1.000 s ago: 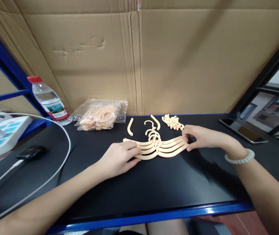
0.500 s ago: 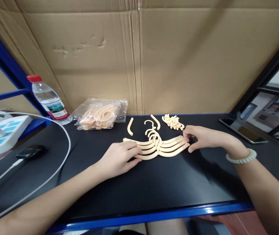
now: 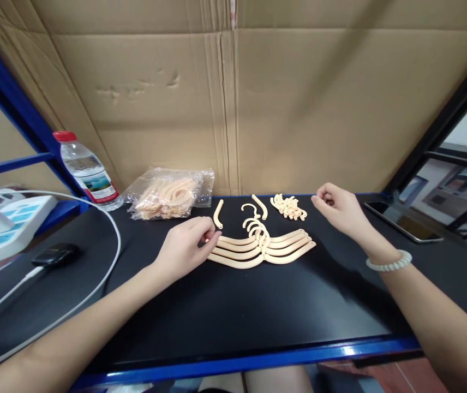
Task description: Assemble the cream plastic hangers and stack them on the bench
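Several cream plastic folding hangers (image 3: 239,255) lie nested on the black tabletop, arms spread to both sides and hooks overlapping at the middle. My left hand (image 3: 186,243) is at their left ends, hiding the tips, its fingers curled in and nothing visible in them. Raised off the hangers at the right, my right hand (image 3: 340,210) has loosely closed fingers with nothing showing between them. Behind the hangers lie a loose curved arm piece (image 3: 218,214) and another arm piece (image 3: 260,207) beside the hooks. A small pile of cream hook pieces (image 3: 288,207) is left of my right hand.
A clear plastic bag (image 3: 163,194) of cream parts lies at the back left, beside a red-capped water bottle (image 3: 90,174). A white cable (image 3: 118,240) loops over the left side near a black device (image 3: 55,255). A phone (image 3: 401,221) lies at right. Cardboard (image 3: 340,109) stands behind.
Both hands have come away from the hanger arms. My right hand has lifted up and back toward the cardboard; my left has shifted left and slightly up. The hangers remain spread on the table.
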Action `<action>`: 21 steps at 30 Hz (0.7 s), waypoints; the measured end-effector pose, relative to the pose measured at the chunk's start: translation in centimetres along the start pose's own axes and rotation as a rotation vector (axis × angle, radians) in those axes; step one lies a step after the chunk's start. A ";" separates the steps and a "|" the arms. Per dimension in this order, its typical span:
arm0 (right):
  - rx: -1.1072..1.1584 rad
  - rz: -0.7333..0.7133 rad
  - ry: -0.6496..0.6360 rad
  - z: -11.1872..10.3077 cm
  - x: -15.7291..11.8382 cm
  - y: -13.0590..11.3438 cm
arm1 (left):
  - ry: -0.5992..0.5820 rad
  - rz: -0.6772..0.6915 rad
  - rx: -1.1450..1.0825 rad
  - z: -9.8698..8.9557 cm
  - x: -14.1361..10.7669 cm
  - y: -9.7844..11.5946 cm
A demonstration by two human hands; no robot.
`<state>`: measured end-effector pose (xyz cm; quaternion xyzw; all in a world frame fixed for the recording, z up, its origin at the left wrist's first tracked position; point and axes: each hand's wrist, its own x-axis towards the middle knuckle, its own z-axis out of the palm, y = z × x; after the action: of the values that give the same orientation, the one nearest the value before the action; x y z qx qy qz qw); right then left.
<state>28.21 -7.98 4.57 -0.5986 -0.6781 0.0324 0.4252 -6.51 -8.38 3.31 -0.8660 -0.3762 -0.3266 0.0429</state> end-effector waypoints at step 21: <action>0.207 0.104 -0.033 3.0 -1.3 -1.4 | -0.075 -0.120 0.062 -0.3 -0.3 0.3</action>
<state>25.23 -8.09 2.73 -0.5853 -0.6459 0.1343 0.4714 -6.62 -8.81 3.42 -0.8517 -0.4387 -0.2842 0.0362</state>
